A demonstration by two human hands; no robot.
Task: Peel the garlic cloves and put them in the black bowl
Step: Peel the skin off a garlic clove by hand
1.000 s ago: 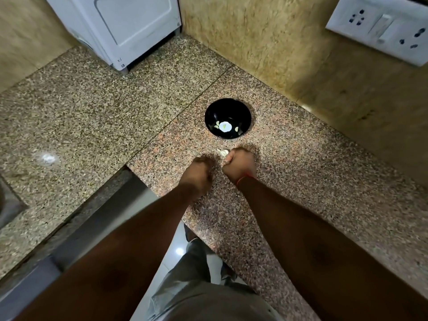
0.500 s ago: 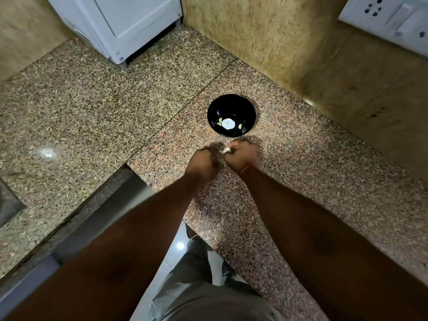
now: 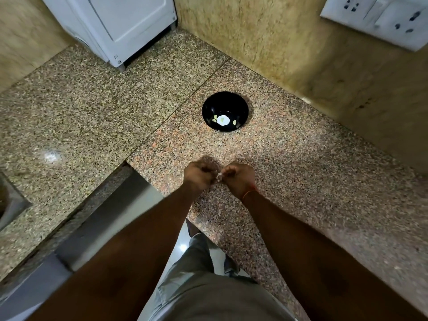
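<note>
Both hands meet above the speckled granite surface [image 3: 301, 158], near its front edge, with a small pale garlic clove [image 3: 219, 175] pinched between them. The left hand [image 3: 200, 176] has its fingers curled in toward the clove, and the right hand [image 3: 238, 178] is curled the same way from the other side, so each is clamped on the clove, knuckles up and fingertips close together; the frame is too blurred to show which fingers actually touch it or how much skin is left on it. A thin orange thread [image 3: 249, 192] circles the right wrist. The black bowl [image 3: 225, 98] stands upright on the surface, well apart from the hands and farther back toward the wall. Inside it lie a few pale peeled cloves [image 3: 234, 122] beside a bright white patch at the bottom, which may be a reflection. A white appliance [image 3: 115, 26] sits at the back corner of the surface, and a white socket and switch plate [image 3: 379, 19] is fixed to the wall on the right. At the far left edge a corner of a metal sink [image 3: 11, 205] shows. Grey trousers [image 3: 203, 295] are visible below, between the forearms.
</note>
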